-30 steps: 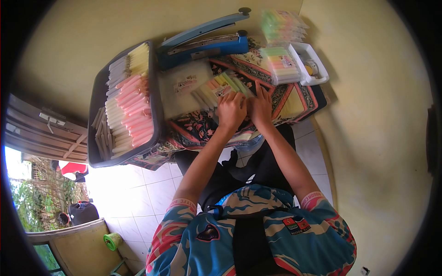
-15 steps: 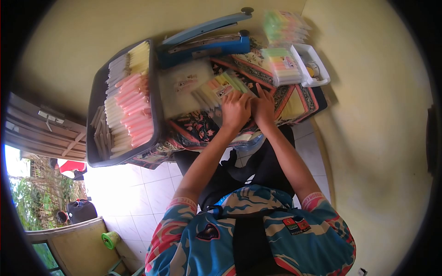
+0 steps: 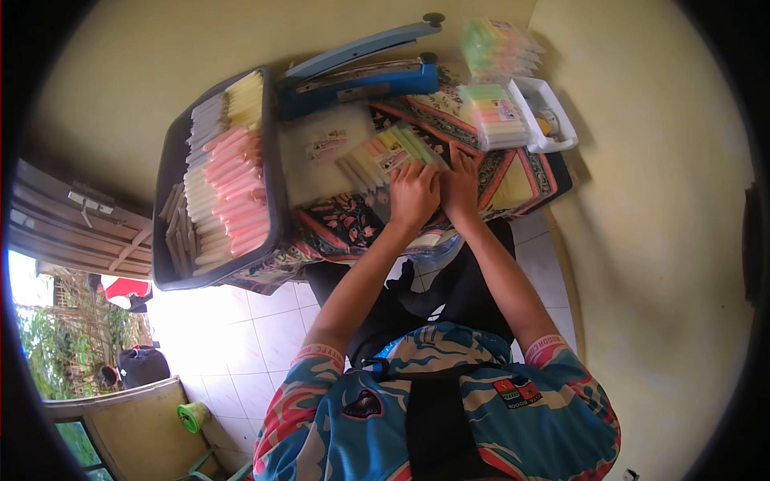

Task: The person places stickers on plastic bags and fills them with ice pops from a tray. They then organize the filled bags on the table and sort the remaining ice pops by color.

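Note:
A clear plastic pack of pastel sticks [image 3: 377, 154] lies tilted on the patterned cloth in front of me. My left hand [image 3: 415, 192] rests on its lower right part, fingers bent over the plastic. Right beside it, my right hand [image 3: 459, 188] touches the pack's right end, its index finger stretched forward. What its other fingers do is hard to make out. Left of the pack is a stack of flat clear bags [image 3: 321, 152] with a printed label. A finished-looking stack of filled packs [image 3: 491, 116] lies to the right.
A black tray [image 3: 273, 160] of white, yellow and pink sticks stands at the left. Behind the bags is a blue heat sealer [image 3: 361, 90], its arm raised. A white box [image 3: 544, 116] and more packs [image 3: 499, 48] stand at the back right, near the wall.
Both hands stay nearly where they were over the pack. The whole view has shifted very slightly.

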Tool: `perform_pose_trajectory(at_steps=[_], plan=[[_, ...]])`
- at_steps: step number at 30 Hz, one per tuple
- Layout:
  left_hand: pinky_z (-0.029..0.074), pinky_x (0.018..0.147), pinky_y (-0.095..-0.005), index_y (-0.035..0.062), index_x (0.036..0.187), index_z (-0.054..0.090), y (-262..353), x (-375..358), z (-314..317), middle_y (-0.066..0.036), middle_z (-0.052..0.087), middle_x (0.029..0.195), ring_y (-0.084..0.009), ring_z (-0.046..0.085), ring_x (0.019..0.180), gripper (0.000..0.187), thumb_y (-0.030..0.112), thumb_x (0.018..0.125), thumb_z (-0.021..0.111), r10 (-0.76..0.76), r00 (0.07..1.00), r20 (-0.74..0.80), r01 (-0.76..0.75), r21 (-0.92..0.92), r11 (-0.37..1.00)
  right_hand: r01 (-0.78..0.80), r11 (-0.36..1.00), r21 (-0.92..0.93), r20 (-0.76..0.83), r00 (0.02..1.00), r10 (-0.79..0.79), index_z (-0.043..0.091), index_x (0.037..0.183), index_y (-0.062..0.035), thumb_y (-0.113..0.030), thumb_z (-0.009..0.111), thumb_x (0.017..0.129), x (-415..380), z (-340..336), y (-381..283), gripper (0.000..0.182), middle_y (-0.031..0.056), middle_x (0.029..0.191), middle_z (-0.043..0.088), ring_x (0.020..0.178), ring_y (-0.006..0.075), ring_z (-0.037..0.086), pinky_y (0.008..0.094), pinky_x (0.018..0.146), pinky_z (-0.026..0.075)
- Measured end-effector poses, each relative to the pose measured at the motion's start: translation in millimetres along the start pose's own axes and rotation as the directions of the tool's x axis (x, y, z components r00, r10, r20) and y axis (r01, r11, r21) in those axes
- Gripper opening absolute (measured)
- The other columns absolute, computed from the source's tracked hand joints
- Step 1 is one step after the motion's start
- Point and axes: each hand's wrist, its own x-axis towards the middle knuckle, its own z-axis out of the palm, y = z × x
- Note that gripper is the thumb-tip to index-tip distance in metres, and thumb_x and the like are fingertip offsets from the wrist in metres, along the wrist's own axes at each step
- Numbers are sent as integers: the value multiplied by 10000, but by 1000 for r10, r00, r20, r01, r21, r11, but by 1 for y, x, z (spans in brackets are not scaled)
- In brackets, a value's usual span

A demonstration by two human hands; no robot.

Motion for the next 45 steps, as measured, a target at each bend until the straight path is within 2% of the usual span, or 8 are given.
perform_pose_trajectory(at_steps=[2, 11, 26, 29, 32, 35, 38, 45], plan=[[436, 772, -395, 78, 863, 687, 3, 1, 0, -91, 630, 837, -290, 618, 833, 101, 113, 768, 684, -7, 1000, 8, 7, 4, 1000, 17, 999, -33, 41, 999, -15, 695, 1037, -38, -204, 585, 837, 0, 2, 1, 282, 222, 1441, 411, 1316, 363, 386, 479, 1091, 281], [444, 774, -396, 71, 856, 680, -1, -2, 3, -94, 635, 846, -299, 617, 821, 95, 107, 769, 680, 1, 1000, -8, -1, -13, 1000, -19, 1000, -16, 113, 993, 20, 537, 1312, -71, -231, 539, 872, 1, -4, -2, 468, 225, 1484, 344, 1330, 370, 368, 494, 1098, 268], [429, 762, -395, 66, 824, 654, 0, -5, 3, -99, 602, 799, -290, 603, 780, 56, 93, 775, 650, 27, 999, -46, -28, -33, 999, 50, 998, 26, 51, 997, -51, 689, 1082, -93, -243, 567, 858, -2, 9, 4, 296, 213, 1518, 283, 1331, 383, 364, 517, 1090, 270], [446, 786, -402, 74, 885, 682, -2, -7, 4, -98, 630, 845, -304, 613, 831, 152, 73, 734, 669, 0, 1000, 6, 0, -21, 1000, 49, 998, 37, 17, 999, -50, 709, 1014, -86, -236, 577, 841, -1, 7, 0, 264, 210, 1507, 301, 1314, 371, 383, 496, 1089, 277], [443, 793, -408, 96, 1036, 659, -3, -10, 0, -99, 602, 901, -306, 588, 899, 319, 56, 719, 660, 7, 999, 40, -8, 23, 1000, 38, 993, 113, 0, 999, -38, 712, 944, -67, -154, 626, 790, -2, 0, 1, 197, 187, 1438, 415, 1240, 350, 466, 451, 1041, 362], [433, 798, -411, 134, 1193, 597, 9, -13, -18, -98, 564, 952, -307, 553, 949, 487, 36, 718, 643, -32, 999, -1, 32, 79, 996, 69, 965, 253, -104, 994, -43, 699, 868, -45, -36, 663, 722, -5, -7, 8, 150, 153, 1254, 565, 1111, 331, 555, 422, 933, 460], [423, 810, -409, 161, 1272, 552, -4, -31, -18, -98, 545, 973, -306, 534, 962, 574, 17, 721, 624, -46, 998, 39, 40, 158, 987, 155, 945, 289, -203, 974, -98, 673, 905, -40, 38, 669, 694, -6, -9, 15, 224, 125, 1026, 611, 942, 322, 608, 410, 772, 517], [411, 782, -411, 165, 1176, 591, -20, -48, -42, -72, 532, 905, -284, 544, 909, 499, -1, 706, 588, -68, 998, 15, 63, 217, 974, 122, 936, 330, -209, 977, -54, 630, 1053, -69, 51, 663, 728, -9, -7, 21, 348, 103, 917, 559, 792, 310, 604, 399, 642, 502]])
